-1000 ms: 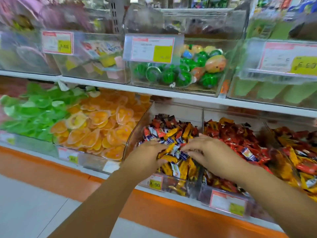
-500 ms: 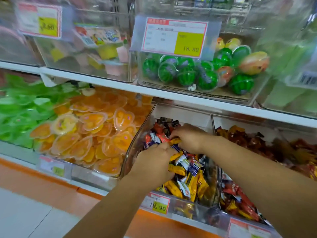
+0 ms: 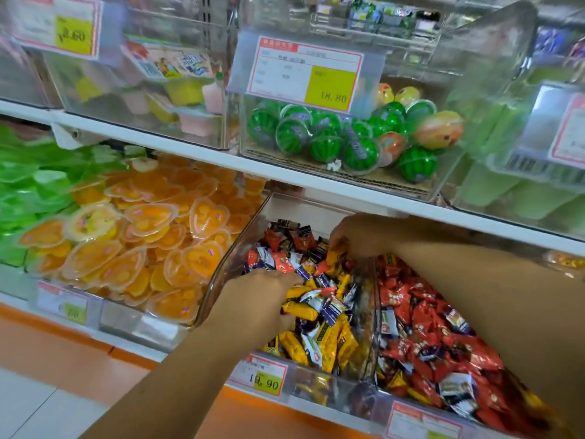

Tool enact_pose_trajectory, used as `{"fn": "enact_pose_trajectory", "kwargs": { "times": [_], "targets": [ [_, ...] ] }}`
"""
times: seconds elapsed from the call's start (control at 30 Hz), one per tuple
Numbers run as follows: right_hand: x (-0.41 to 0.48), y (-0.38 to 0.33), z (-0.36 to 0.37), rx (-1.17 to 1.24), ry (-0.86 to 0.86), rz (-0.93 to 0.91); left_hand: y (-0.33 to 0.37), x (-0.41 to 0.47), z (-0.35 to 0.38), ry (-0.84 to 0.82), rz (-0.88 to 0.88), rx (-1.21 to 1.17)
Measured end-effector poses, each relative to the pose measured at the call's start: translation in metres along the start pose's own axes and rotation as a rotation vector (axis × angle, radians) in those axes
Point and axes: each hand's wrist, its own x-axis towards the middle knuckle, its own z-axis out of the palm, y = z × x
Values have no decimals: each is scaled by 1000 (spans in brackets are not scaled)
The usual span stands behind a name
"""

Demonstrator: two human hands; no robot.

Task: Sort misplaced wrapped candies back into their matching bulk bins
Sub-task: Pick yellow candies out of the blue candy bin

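Both hands were down in the middle bin [image 3: 232, 261] on the lower shelf, a clear tub of wrapped candies [image 3: 319, 308] that was plainly a mix: yellow wrappers heaped toward the front, red, dark and purple-and-white ones scattered over the rest. The right hand [image 3: 357, 236] reached to the back of the bin, its fingertips pinched on a yellow candy [image 3: 335, 251] at the top of the heap. The left hand [image 3: 262, 299] lay nearer the front, fingers bent down into the pile beside another yellow wrapper. Whether it had hold of anything could not be told, since the fingertips were buried.

The neighbouring bin [image 3: 378, 350] to the right held mostly red candies [image 3: 424, 324], yet purple-and-white and yellow strays showed among them too.

Judging from this, the sorting looked to be at an early or middle stage. One piece was being picked out, but no bin in view was of one kind yet, and many strays remained in both tubs. The heart-shaped orange jelly cups [image 3: 142, 248] further left looked largely of one kind, with a paler cup or two among them.
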Motion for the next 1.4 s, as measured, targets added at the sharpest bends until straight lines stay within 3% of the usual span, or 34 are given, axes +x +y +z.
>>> {"fn": "enact_pose_trajectory", "kwargs": {
  "times": [0.17, 0.3, 0.4, 0.6, 0.83, 1.1, 1.4],
  "targets": [
    [13, -8, 12, -163, -148, 34, -5, 0, 3, -4, 6, 0],
    [19, -7, 19, -247, -127, 86, 3, 5, 10, -16, 29, 18],
    [15, -6, 22, -169, -91, 57, 6, 9, 15, -10, 35, 25],
    [-28, -14, 22, 189, 192, -42, 8, 4, 5, 23, 37, 24],
    [-99, -34, 44, 346, 556, -75, 9, -16, -23, 89, -56, -21],
    [-180, -14, 85, 426, 758, 155, 69, -23, -56, 261, -72, -81],
    [-282, 65, 113, 397, 856, 599, 209, 20, -27, 223, 251, -229]
  ]
}}
